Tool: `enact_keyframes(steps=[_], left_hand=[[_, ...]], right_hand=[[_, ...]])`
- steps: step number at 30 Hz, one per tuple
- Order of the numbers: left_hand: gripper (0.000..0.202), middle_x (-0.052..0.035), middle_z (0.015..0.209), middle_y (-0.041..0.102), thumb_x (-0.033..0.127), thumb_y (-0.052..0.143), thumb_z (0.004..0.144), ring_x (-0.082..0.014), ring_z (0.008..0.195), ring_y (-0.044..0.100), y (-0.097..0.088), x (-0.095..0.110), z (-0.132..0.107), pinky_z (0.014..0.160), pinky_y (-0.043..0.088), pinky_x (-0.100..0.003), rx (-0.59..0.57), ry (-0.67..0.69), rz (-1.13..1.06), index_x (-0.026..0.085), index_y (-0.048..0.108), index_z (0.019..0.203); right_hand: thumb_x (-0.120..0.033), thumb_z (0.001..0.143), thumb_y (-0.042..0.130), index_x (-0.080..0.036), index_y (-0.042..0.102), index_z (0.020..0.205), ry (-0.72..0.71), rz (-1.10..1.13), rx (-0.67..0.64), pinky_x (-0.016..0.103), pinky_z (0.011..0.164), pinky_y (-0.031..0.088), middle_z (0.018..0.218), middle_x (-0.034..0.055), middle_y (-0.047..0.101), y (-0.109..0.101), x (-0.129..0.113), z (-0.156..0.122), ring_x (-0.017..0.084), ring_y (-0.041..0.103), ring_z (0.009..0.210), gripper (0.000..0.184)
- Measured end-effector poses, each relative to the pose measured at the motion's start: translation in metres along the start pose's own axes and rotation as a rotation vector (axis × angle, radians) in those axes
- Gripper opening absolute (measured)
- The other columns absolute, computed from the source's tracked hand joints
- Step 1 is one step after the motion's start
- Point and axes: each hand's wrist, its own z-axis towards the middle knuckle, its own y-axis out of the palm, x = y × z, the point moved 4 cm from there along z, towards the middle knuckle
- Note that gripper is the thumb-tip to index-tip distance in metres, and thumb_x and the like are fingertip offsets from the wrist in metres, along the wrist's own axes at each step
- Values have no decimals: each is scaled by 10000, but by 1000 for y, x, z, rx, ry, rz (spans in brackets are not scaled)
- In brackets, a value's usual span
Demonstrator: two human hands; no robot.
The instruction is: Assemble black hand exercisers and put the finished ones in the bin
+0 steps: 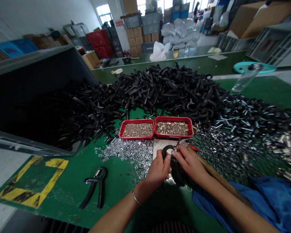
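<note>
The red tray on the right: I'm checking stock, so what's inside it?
The red tray holds a heap of small, shiny metal pieces, many of them pin-like. They cover its floor, so the bottom and anything buried beneath them cannot be seen.

Black curved piece (165, 151) partly hidden by the hands (158, 167), blue cloth (271, 202) cut off at right.
</note>
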Motion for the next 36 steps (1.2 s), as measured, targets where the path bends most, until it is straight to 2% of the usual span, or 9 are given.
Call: enact_keyframes(steps=[3,8,12,16,20,23,26,30,36], left_hand=[[377,-23,672,629,565,545,905,-203,541,590,-12,5,-9,557,388,-304,-45,59,330,228,519,1072],[457,-87,807,675,558,683,807,-245,672,639,-17,9,-22,590,390,-298,-214,139,525,207,572,1079],[496,-87,746,654,559,700,793,-244,622,617,-18,19,-21,581,380,-291,-244,216,586,187,590,1101],[520,-87,760,669,549,715,782,-252,614,620,-26,29,10,592,410,-306,-271,237,614,196,599,1146],[374,-58,658,638,543,770,725,-268,628,643,-36,35,50,637,472,-338,-160,377,815,235,661,910],[385,-60,568,599,587,752,728,-285,649,664,-35,46,71,685,504,-367,-99,479,1008,221,635,701],[379,-133,696,678,519,601,892,-316,777,701,-25,71,96,763,511,-407,-104,523,1220,160,692,813],[240,-216,929,729,173,493,947,-330,924,706,-7,96,142,810,503,-425,-156,572,1615,78,708,997],[201,-220,973,734,65,537,869,-301,974,697,0,73,179,932,459,-442,-218,583,1713,48,727,934]], right_hand=[[-497,974,469,-237,481,831,46,113,-159,283,582,392,690,-10,566,0,-2,-4,165,536,620,297],[-520,965,443,-219,564,935,208,389,-497,253,480,396,762,4,604,12,-5,-16,129,499,549,326],[-385,956,480,-205,578,845,49,171,-333,310,714,482,833,40,644,14,-10,-13,186,598,776,232],[-391,958,492,-193,601,923,39,45,-277,318,699,476,817,52,679,14,3,11,207,633,759,229],[-344,944,561,-193,657,1095,-123,-217,-77,358,830,464,1018,91,704,-24,20,59,240,633,940,234],[-303,943,565,-180,732,957,-210,-538,84,401,872,428,968,114,692,-58,32,93,278,567,976,208],[-306,916,615,-163,762,879,-250,-739,5,398,850,414,896,128,676,-62,39,119,277,526,918,208],[-266,841,702,-149,744,783,-240,-775,-99,371,865,409,847,121,674,-37,43,146,254,530,895,137],[-225,833,669,-161,703,773,-208,-697,-62,356,875,418,864,103,693,-21,58,153,247,561,891,94]])
